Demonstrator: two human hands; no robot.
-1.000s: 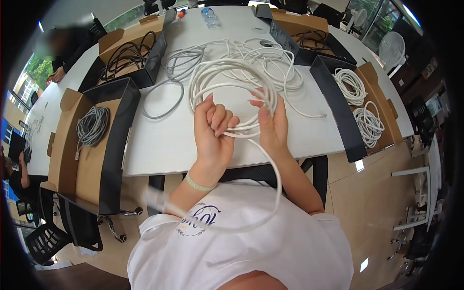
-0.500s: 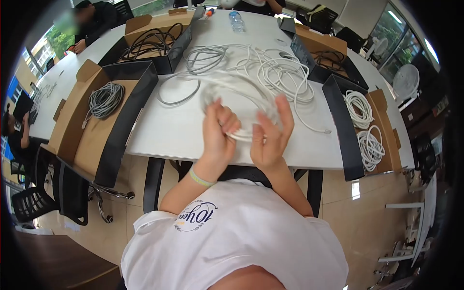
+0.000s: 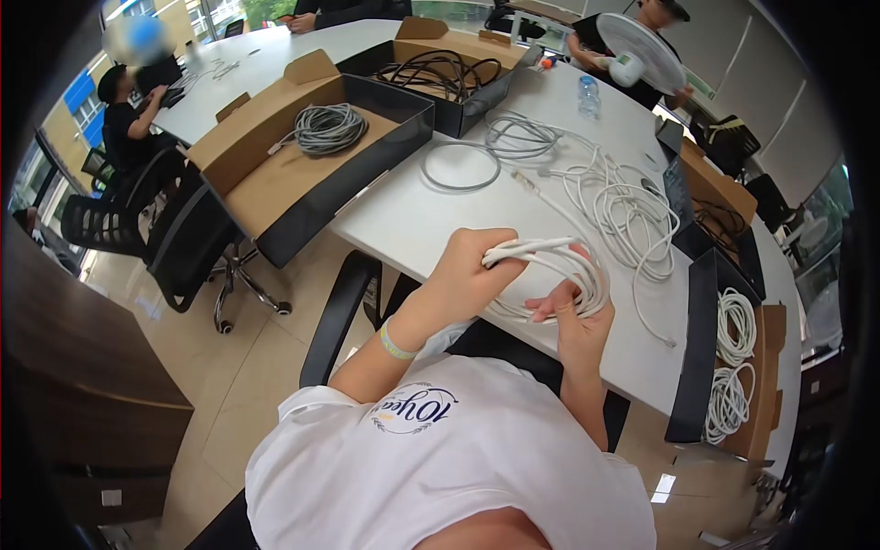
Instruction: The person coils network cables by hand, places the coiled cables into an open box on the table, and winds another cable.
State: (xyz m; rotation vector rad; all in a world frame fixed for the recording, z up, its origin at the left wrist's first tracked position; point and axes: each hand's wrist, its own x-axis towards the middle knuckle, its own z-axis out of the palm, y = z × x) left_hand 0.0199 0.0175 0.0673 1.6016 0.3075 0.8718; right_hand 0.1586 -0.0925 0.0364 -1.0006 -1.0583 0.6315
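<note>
A coil of white cable (image 3: 591, 275) is held up between both hands above the table's front edge. My left hand (image 3: 475, 275) is closed round the coil's left side. My right hand (image 3: 577, 312) grips its right side, fingers inside the loop and thumb outside. A cable end with a clear plug (image 3: 524, 181) extends over the table behind the coil. Loose white cable (image 3: 632, 215) lies in wide loops on the table (image 3: 412, 215), beside looser grey cable (image 3: 522, 137).
An open box (image 3: 302, 206) at left holds a grey coil (image 3: 330, 128); another (image 3: 449, 110) holds black cables. At right, a box (image 3: 697, 357) holds white coils (image 3: 729, 403). A bottle (image 3: 588, 98) stands behind. Someone carries a fan (image 3: 637, 55); other people are at the far left.
The view has turned left. The held coil is now smaller and tighter, and my left hand has shifted to its upper left side. A person with a fan has come into view.
</note>
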